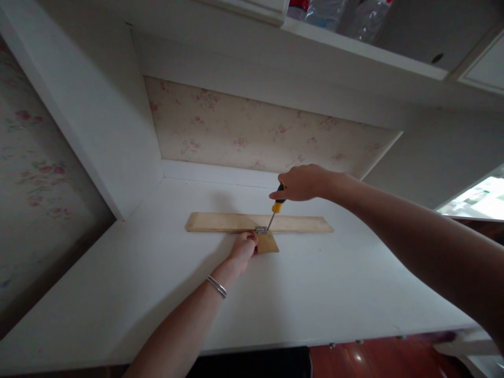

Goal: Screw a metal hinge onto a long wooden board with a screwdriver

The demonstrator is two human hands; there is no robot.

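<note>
The left hand is closed on the left edge of a small board, thumb and fingers bunched beside a metal hinge. The right hand is wrapped round the yellow and black handle of a screwdriver, whose shaft slants down to the right end of the hinge (whether the tip sits in a screw is too small to tell). The hinge lies where the small board meets the near edge of a long board, roughly midway along it; both boards are on the white bench, in front of the flowered wallpaper.

As for handling, both boards look like thin, bare wood: light, stiff and not very slippery, though the smooth bench may let them slide or turn under a twisting push. The small board offers little to grip, so its side edges seem the best hold, with fingertips clear of the screwdriver tip. The long board (neither hand visibly grips it) would be steadiest pressed flat close to the hinge. The hinge is probably hard and rigid, with leaves that may swing, and the screwdriver's thick handle suits a full wrap.
</note>
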